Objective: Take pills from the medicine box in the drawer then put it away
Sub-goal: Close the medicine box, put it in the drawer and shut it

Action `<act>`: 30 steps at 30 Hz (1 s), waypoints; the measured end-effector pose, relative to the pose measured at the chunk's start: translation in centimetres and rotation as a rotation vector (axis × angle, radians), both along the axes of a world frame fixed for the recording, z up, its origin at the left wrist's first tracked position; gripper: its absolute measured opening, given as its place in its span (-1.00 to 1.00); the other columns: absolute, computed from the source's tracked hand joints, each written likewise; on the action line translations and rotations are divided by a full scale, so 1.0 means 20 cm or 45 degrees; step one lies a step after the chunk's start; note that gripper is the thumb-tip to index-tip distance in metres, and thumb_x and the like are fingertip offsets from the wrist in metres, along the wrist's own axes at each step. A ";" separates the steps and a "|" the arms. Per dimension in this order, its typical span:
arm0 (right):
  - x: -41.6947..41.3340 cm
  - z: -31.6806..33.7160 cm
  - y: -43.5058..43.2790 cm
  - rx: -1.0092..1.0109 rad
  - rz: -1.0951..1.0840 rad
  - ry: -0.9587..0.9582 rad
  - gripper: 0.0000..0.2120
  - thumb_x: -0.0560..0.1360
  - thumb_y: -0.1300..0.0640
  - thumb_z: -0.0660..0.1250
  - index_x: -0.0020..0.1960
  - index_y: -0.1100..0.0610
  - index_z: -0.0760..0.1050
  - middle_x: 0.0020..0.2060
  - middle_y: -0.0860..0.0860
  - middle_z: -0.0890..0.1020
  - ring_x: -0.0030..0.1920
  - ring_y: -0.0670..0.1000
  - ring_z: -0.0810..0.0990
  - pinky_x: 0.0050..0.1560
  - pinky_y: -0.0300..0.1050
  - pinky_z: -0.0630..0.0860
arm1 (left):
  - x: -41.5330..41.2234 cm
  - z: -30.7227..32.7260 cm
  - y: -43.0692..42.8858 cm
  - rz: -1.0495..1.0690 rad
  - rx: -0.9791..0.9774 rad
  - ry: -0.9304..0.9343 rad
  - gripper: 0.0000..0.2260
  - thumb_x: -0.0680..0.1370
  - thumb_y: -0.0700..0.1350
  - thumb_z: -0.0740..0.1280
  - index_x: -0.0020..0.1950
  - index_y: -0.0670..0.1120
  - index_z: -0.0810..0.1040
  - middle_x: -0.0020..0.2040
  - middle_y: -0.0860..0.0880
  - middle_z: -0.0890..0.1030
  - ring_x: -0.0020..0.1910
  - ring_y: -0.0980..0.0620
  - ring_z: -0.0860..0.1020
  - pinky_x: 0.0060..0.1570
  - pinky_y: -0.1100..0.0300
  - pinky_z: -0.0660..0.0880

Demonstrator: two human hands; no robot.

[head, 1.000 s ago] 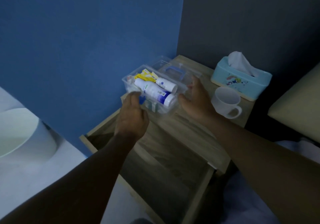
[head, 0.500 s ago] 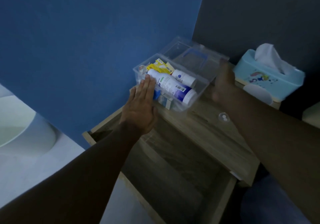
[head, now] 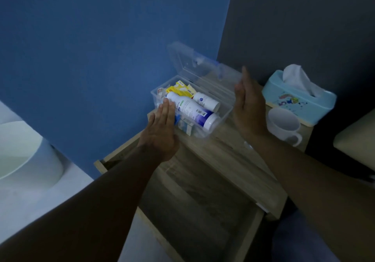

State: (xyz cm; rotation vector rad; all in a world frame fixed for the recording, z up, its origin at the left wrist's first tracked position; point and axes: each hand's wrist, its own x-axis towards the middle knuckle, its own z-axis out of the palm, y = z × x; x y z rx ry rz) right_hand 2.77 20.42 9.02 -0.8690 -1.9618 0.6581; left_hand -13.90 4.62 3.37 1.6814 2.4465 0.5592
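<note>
A clear plastic medicine box (head: 224, 117) stands on the wooden nightstand (head: 229, 160), its clear lid (head: 194, 63) raised halfway behind it. Inside lie a large white and blue bottle (head: 192, 112), a smaller white bottle (head: 207, 101) and yellow packets (head: 180, 88). My left hand (head: 160, 132) lies flat, fingers together, against the box's left end. My right hand (head: 248, 103) is flat and upright at the lid's right edge, holding nothing that I can see. Below, the drawer (head: 194, 207) stands pulled out and looks empty.
A white mug (head: 284, 125) and a light blue tissue box (head: 298, 97) stand right of the medicine box. A small clear item (head: 248, 145) lies on the nightstand by my right wrist. A blue wall runs close on the left, a cushion edge (head: 357, 138) on the right.
The lid has swung up from lying flat behind the box to a raised tilt. My right hand moved up along its right edge. My left hand flattened against the box's left end.
</note>
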 end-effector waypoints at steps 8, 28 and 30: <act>0.08 -0.10 -0.18 0.250 0.255 -0.237 -0.57 0.66 0.24 0.17 0.51 0.24 0.26 0.47 0.17 0.35 0.48 0.03 0.31 0.43 -0.45 0.16 | 0.03 -0.05 -0.01 0.083 0.017 -0.058 -0.18 0.51 -0.13 0.26 0.59 -0.19 -0.23 0.62 -0.17 -0.22 0.58 -0.05 -0.25 0.57 -0.08 -0.01; -0.06 -0.16 -0.26 0.574 0.176 -0.778 -0.59 0.65 0.07 0.18 0.45 0.20 0.40 0.45 0.13 0.45 0.49 0.08 0.36 0.51 0.06 0.28 | 0.05 -0.08 0.01 0.476 0.526 -0.476 -0.62 0.55 0.08 0.33 0.33 -0.02 0.47 0.18 -0.03 0.58 0.13 0.04 0.53 0.08 0.06 0.54; -0.06 -0.17 -0.26 0.579 0.172 -0.785 -0.60 0.66 0.09 0.16 0.46 0.19 0.40 0.45 0.12 0.44 0.50 0.08 0.36 0.52 0.05 0.27 | 0.06 -0.09 0.01 0.499 0.592 -0.579 -0.63 0.54 0.06 0.34 0.32 -0.02 0.48 0.15 -0.02 0.59 0.08 0.08 0.54 -0.01 0.27 0.50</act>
